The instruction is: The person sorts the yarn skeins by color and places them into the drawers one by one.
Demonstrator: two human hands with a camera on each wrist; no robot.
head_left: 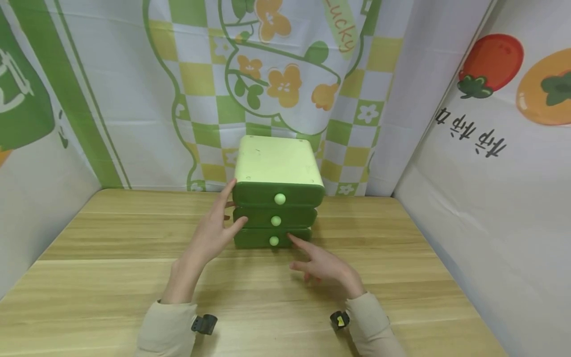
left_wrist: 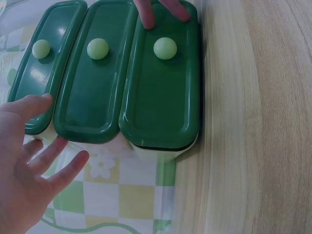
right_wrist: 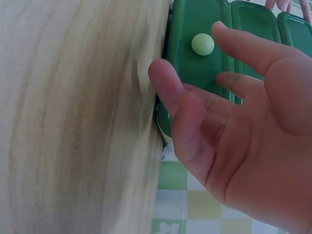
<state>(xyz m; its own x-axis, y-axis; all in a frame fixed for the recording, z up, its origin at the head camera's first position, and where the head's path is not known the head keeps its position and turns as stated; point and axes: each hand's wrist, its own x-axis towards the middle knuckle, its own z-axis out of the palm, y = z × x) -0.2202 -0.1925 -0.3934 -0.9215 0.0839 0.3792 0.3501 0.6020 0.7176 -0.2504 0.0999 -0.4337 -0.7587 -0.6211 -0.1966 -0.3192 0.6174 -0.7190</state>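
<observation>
A small cabinet (head_left: 278, 159) with a pale yellow-green body stands at the table's far side. Its three dark green drawer fronts, the top drawer (head_left: 254, 194), the middle drawer (head_left: 256, 217) and the bottom drawer (head_left: 252, 238), each carry a round pale knob. My left hand (head_left: 207, 238) is at the cabinet's left side, fingers spread along it and thumb in front of the drawers. My right hand (head_left: 323, 263) reaches to the bottom drawer's right part, its index fingertip at the front, right of the knob (right_wrist: 203, 44). Neither hand grips anything. At the bottom drawer's end a thin dark gap shows in the left wrist view.
The wooden table (head_left: 120, 277) spreads around the cabinet. Behind it hangs a checkered, flowered curtain (head_left: 200, 79). A white printed sheet (head_left: 499, 198) borders the right side, and another printed sheet (head_left: 40, 188) the left.
</observation>
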